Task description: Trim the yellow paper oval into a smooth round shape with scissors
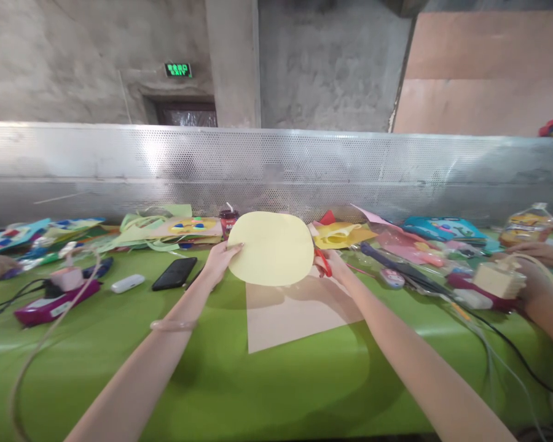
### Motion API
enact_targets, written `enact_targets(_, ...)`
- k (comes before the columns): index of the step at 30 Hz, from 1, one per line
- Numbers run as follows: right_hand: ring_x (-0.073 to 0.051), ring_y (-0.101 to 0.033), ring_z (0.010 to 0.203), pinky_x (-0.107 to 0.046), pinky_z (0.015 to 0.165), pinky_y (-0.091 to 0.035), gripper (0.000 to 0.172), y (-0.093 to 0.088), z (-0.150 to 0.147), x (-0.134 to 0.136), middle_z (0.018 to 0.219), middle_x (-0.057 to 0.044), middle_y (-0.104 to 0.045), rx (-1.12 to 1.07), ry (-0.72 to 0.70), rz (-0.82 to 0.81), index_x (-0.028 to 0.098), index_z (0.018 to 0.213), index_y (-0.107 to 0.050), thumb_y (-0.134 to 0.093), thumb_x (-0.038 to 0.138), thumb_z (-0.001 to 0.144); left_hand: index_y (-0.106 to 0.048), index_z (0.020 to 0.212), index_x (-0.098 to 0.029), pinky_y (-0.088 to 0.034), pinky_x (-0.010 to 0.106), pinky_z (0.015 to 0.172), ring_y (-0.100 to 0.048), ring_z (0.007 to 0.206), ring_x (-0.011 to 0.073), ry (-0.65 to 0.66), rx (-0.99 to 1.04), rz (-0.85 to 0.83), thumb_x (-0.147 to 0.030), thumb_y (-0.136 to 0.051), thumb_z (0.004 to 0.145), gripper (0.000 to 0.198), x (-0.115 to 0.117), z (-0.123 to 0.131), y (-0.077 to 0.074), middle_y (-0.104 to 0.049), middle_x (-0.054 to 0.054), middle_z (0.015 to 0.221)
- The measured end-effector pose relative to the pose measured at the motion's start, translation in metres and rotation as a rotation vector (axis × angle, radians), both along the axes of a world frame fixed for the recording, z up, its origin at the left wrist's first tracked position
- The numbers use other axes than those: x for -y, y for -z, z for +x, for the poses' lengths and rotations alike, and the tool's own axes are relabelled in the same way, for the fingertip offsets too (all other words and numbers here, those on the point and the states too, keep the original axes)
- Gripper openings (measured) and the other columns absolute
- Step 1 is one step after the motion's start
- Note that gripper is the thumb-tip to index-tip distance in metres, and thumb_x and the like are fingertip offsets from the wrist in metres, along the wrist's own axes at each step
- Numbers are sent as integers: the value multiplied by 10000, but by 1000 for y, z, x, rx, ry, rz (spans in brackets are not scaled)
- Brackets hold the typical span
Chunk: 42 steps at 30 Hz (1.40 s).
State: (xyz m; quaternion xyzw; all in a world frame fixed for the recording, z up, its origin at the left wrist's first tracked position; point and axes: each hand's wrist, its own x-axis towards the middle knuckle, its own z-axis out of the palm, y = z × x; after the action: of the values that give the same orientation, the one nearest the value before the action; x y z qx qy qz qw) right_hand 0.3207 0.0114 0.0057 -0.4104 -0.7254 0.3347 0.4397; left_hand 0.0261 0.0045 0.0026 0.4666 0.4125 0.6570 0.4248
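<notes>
My left hand [220, 261] is closed on the left edge of a pale yellow oval sheet [271, 248], with the thumb on its front face. The sheet is held up above the table, facing me; whether it is paper or felt I cannot tell. My right hand [334, 265] is closed round the red handles of a pair of scissors [323, 263] at the sheet's right edge. The scissor blades are hidden, and I cannot tell whether the right fingers also touch the sheet. Below lies a large pale sheet [295, 316] on the green table.
A phone [174, 274], a white oblong object [128, 283] and a purple power strip [55, 304] lie left on the green tablecloth [276, 393]. Behind are a dark cup [228, 222] and yellow sheets [343, 234]. Cables run along both sides. Other people's hands [537, 252] show at both edges.
</notes>
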Motion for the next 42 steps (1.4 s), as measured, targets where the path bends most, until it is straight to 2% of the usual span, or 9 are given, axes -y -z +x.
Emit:
enact_targets(12, -75, -396, 334, -204, 389, -416, 75, -2, 0, 2, 352, 53, -439, 16, 19, -32, 168, 562, -494, -459, 167, 628, -637, 827, -85, -519, 328, 668, -637, 678, 209, 29, 5, 21, -252, -705, 582, 304, 0, -2, 2, -678, 108, 808)
enact_targets(20, -80, -418, 339, -212, 401, -432, 169, 3, 1, -3, 353, 45, -445, 35, 9, -17, 165, 564, -492, -505, 257, 704, -647, 831, -90, -519, 329, 666, -638, 698, 216, 26, -11, 42, -270, -721, 569, 326, -3, -3, 4, -677, 112, 851)
enact_targets(25, -75, -415, 335, -204, 374, -416, 176, 7, 2, -7, 369, 46, -445, 8, 18, -19, 167, 550, -476, -521, 259, 693, -645, 853, -89, -516, 340, 681, -637, 705, 222, 44, -6, 52, -285, -731, 553, 368, -4, -4, 4, -678, 110, 844)
enact_targets(33, -73, -400, 317, -209, 372, -430, 162, 6, 1, -8, 343, 46, -443, 66, 56, -30, 175, 511, -438, -480, 194, 666, -640, 887, -91, -511, 359, 677, -636, 723, 237, -17, -64, 73, -348, -715, 576, 410, -10, -11, 8, -672, 124, 878)
enact_targets(42, -71, -400, 315, -196, 360, -432, 156, 7, -1, -10, 335, 56, -427, 70, 49, -23, 175, 521, -448, -487, 206, 669, -644, 867, -108, -514, 348, 663, -640, 733, 236, -41, -104, 41, -337, -703, 602, 355, -16, -15, 12, -672, 114, 882)
